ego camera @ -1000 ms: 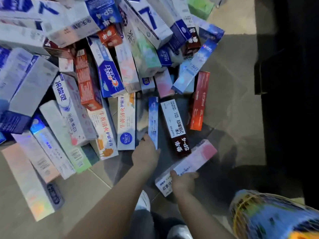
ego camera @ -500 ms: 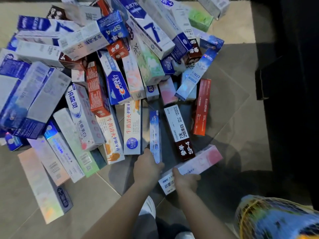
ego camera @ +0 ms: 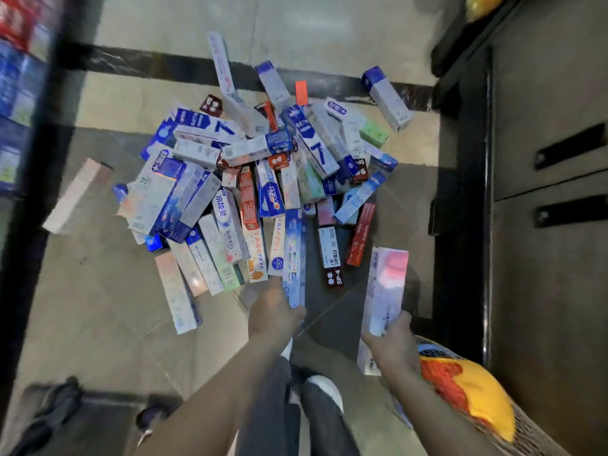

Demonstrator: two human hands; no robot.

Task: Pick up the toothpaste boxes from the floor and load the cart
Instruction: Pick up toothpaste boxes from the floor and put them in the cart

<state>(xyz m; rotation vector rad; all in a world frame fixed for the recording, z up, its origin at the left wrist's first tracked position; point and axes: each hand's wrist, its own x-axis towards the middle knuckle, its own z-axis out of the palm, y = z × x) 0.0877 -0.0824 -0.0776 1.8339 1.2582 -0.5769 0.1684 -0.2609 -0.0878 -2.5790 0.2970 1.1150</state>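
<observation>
gripping boxes (ego camera: pixel 385 287), hands (ego camera: pixel 274 315) above bare floor (ego camera: pixel 98 324)

Toothpaste boxes (ego camera: pixel 263 192): printed cardboard, mostly glossy. Long blue box (ego camera: pixel 293 255) in the left hand (ego camera: pixel 273 315): holographic foil, iridescent sheen. Pink-and-white box (ego camera: pixel 385 287) in the right hand (ego camera: pixel 393 343): pearly, reflective card. Floor (ego camera: pixel 98 307): beige polished tile, smooth, faint glare. Cabinet (ego camera: pixel 543 258): matt grey panels, black trim. Mesh netting (ego camera: pixel 533 432): coarse weave over bright yellow-and-red contents.
</observation>
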